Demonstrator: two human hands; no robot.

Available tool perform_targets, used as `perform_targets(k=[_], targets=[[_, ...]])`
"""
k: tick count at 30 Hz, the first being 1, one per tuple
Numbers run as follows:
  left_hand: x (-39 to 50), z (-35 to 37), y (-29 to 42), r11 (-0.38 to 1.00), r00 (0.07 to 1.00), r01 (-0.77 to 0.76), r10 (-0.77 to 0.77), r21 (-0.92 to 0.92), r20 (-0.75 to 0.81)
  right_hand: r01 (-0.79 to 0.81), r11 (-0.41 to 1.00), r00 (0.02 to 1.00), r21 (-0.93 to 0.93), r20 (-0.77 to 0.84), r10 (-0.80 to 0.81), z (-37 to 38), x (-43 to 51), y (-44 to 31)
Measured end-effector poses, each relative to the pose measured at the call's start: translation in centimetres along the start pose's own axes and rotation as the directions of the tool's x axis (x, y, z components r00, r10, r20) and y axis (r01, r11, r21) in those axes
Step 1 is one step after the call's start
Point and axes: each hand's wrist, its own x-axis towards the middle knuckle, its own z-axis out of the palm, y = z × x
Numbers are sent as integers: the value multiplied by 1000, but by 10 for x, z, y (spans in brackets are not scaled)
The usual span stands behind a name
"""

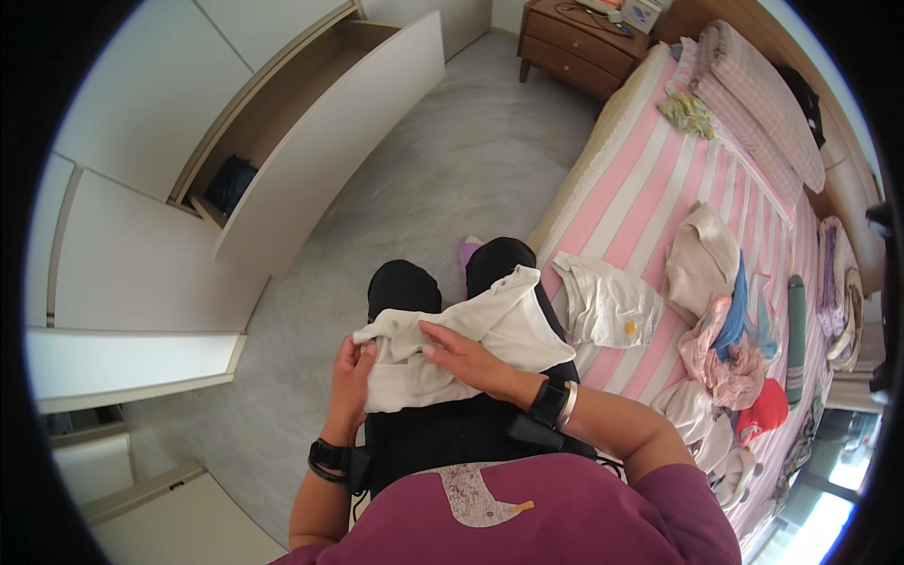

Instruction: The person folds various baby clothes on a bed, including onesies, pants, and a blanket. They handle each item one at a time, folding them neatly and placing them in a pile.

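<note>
A white cloth garment (494,328) with a small button-like detail at its upper corner lies spread across my lap. At its left end, my left hand (353,371) pinches the edge between thumb and fingers. My right hand (470,357) rests flat on the middle of the cloth, fingers pointing left and slightly apart. A folded white garment (611,300) with a small yellow patch lies on the bed's near edge, right of my knees. Beyond it sits a beige knitted garment (700,247).
A pink-and-white striped bed (635,191) fills the right side, bearing a pink garment (738,371), a red cloth (763,413) and a green roll (796,332). At the left, an open drawer (339,134) juts out, holding dark fabric (232,185). A wooden nightstand (575,46) stands at the back.
</note>
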Motion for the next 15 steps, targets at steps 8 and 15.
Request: perform_targets(k=[8, 15], targets=[[17, 102, 54, 985, 735, 149, -54, -84, 675, 21, 474, 999, 881, 3, -50, -48, -42, -5], [36, 126, 15, 201, 482, -876, 388, 438, 786, 54, 311, 998, 949, -55, -5, -81, -59, -17]])
